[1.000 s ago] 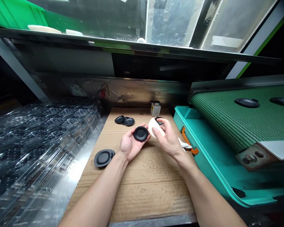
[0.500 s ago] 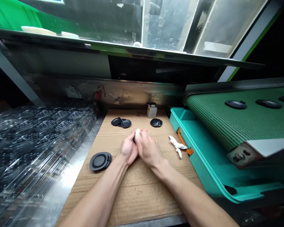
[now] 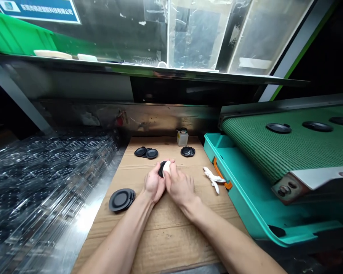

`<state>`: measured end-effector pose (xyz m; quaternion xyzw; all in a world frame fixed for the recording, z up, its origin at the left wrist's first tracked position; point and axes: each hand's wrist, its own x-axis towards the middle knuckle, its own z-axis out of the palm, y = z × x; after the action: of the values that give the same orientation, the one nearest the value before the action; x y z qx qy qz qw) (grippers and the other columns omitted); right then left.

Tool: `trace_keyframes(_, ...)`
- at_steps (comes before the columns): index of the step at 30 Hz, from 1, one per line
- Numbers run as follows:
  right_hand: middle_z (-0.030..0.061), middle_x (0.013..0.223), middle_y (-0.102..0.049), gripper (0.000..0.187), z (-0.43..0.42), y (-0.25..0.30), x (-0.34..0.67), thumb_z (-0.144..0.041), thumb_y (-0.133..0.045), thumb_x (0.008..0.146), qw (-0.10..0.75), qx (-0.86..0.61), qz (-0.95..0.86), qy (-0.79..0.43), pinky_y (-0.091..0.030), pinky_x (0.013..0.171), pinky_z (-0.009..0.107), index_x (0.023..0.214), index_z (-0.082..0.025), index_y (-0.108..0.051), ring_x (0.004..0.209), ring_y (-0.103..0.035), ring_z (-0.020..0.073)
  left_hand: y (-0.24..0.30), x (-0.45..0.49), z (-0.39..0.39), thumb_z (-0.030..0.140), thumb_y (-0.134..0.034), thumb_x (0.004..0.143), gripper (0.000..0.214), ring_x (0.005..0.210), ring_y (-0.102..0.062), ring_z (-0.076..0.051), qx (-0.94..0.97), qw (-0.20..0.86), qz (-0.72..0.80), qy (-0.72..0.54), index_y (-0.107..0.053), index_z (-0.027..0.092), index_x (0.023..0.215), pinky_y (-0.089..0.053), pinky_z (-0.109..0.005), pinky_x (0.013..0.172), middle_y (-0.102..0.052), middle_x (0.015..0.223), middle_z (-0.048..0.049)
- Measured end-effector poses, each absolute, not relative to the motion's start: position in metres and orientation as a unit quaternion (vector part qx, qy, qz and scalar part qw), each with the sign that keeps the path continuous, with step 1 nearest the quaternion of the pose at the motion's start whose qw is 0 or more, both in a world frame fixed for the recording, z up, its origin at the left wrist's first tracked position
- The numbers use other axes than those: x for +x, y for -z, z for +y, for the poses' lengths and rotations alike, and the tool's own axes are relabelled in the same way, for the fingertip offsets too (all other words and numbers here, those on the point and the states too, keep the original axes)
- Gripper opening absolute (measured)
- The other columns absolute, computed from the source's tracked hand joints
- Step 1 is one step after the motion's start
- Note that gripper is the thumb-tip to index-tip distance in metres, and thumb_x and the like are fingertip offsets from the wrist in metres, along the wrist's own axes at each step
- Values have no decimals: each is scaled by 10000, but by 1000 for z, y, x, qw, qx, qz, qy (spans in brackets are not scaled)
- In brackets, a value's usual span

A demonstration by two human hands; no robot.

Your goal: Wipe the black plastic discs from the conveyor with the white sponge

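Note:
Over the middle of the cardboard, my left hand (image 3: 153,185) is closed round a round black plastic disc (image 3: 161,169), whose lower part is hidden by fingers. A white pad (image 3: 167,168), perhaps folded cloth, is pinched in my right hand (image 3: 181,186) and pressed against the disc's face. Both hands meet there. Left of my left forearm lies a stack of flat black discs (image 3: 120,200). Beyond the hands are a few more black discs (image 3: 151,153) at back left and a small black pile (image 3: 188,152) at back right.
A small translucent bottle (image 3: 182,138) stands at the cardboard's back. White crumpled cloth or glove (image 3: 213,179) lies beside the teal bin (image 3: 241,194) with its orange handle. The green conveyor belt (image 3: 291,146) carries black discs. Clear plastic trays (image 3: 54,171) fill the left side.
My view has tilted slightly upward. More of the black disc now shows between my hands, and the white pad has shifted across it in my right hand.

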<state>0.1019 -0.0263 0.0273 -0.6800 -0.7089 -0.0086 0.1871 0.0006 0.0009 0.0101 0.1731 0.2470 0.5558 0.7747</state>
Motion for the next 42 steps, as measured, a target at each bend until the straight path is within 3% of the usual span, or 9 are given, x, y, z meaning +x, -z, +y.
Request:
trace_keyframes(5, 103, 800, -691, 358, -30, -25, 95, -452, -307, 1005, 187, -717, -670, -42, -431, 638, 321, 1193, -184, -450, 716, -672, 273, -13, 1, -2, 275, -420, 975, 304, 1132, -623, -226, 156, 751, 247, -593, -647, 137, 1121, -493, -367, 1022, -668, 1199, -134)
trace_keyframes(11, 95, 857, -696, 353, -14, -21, 118, -473, -315, 1010, 247, -740, -623, -53, -369, 635, 282, 1186, -197, -445, 752, -659, 249, -11, 2, -4, 281, -526, 930, 257, 1179, -592, -253, 239, 752, 234, -568, -626, 142, 1121, -467, -439, 1039, -628, 1260, -146)
trace_keyframes(15, 77, 893, -700, 360, -5, -16, 138, -472, -321, 1011, 308, -750, -584, -47, -344, 639, 278, 1224, -212, -449, 783, -651, 241, -18, 5, -16, 304, -709, 812, 561, 1274, -515, -265, 494, 538, 344, -590, -515, 173, 1321, -367, -455, 1123, -569, 1350, -142)
trace_keyframes(19, 74, 876, -700, 334, -5, -8, 146, -449, -377, 989, 295, -736, -604, -87, -344, 631, 279, 1202, -215, -487, 770, -647, 244, -27, 8, -32, 265, -751, 765, 904, 1344, -442, -246, 681, 258, 360, -583, -240, 234, 1511, -331, -416, 1156, -485, 1441, -120)
trace_keyframes(23, 65, 878, -699, 332, -2, -5, 153, -464, -395, 974, 366, -711, -588, -123, -383, 658, 283, 1174, -221, -500, 795, -646, 241, -25, 9, -35, 264, -730, 784, 997, 1351, -439, -250, 709, 197, 367, -569, -81, 234, 1540, -357, -415, 1141, -450, 1466, -140)
trace_keyframes(31, 64, 891, -686, 407, 3, -4, 155, -552, -427, 936, 514, -624, -556, -194, -451, 697, 311, 1123, -205, -527, 788, -633, 223, -22, 11, -34, 275, -723, 796, 994, 1394, -374, -237, 695, 226, 366, -576, -68, 277, 1545, -314, -397, 1164, -365, 1532, -107)
trace_keyframes(34, 53, 857, -681, 472, -7, -7, 139, -573, -378, 949, 542, -538, -564, -314, -474, 626, 287, 1213, -199, -492, 705, -630, 195, -19, 16, -31, 346, -638, 870, 727, 1396, -371, -236, 608, 366, 388, -588, -286, 267, 1502, -290, -386, 1175, -374, 1534, -86)
trace_keyframes(37, 55, 971, -692, 443, -24, -13, 119, -539, -393, 961, 507, -510, -620, -313, -495, 698, 296, 1273, -242, -495, 809, -657, 205, -13, 17, -21, 388, -504, 944, 420, 1328, -464, -241, 407, 550, 387, -617, -537, 188, 1312, -341, -392, 1147, -527, 1409, -115)
trace_keyframes(42, 45, 1003, -707, 448, -33, -17, 115, -531, -424, 957, 337, -620, -688, -169, -468, 772, 352, 1365, -357, -486, 887, -669, 269, -9, 17, -14, 337, -476, 955, 269, 1097, -630, -210, 213, 699, 288, -619, -586, 148, 1112, -484, -374, 1016, -657, 1153, -127)
